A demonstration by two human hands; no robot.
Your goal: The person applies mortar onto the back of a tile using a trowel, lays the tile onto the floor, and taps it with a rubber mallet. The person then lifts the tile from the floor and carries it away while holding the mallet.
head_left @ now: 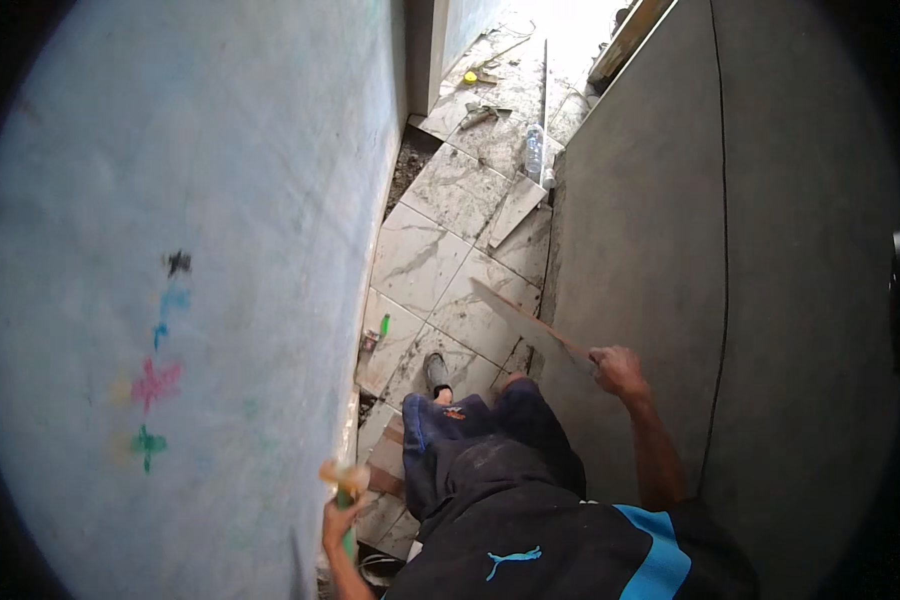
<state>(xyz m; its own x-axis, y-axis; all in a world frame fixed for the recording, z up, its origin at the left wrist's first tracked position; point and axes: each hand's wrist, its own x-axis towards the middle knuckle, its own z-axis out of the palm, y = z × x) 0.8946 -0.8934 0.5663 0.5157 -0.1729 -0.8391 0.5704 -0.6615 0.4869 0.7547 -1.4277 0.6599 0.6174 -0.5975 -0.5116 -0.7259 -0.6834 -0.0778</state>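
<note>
My right hand point(622, 372), on the right by the grey wall, is closed round the end of a long, pointed piece of cut tile point(530, 322). This piece has a pale face and a brownish edge, and is held over the floor tiles point(415, 255). Low on the left, my left hand point(338, 522) is closed round the green handle of a mallet point(343, 474). The mallet's orange-yellow head stands above the fist, close to the blue wall point(200, 300). Some of the handle is hidden by the fingers.
Up the narrow passage lie a clear plastic bottle point(534, 150), a loose cut tile point(517, 212), a dusty tool point(480, 116) and a yellow round object point(470, 77). A dark untiled gap point(410, 165) borders the left wall. Cardboard point(387, 460) lies beside my legs.
</note>
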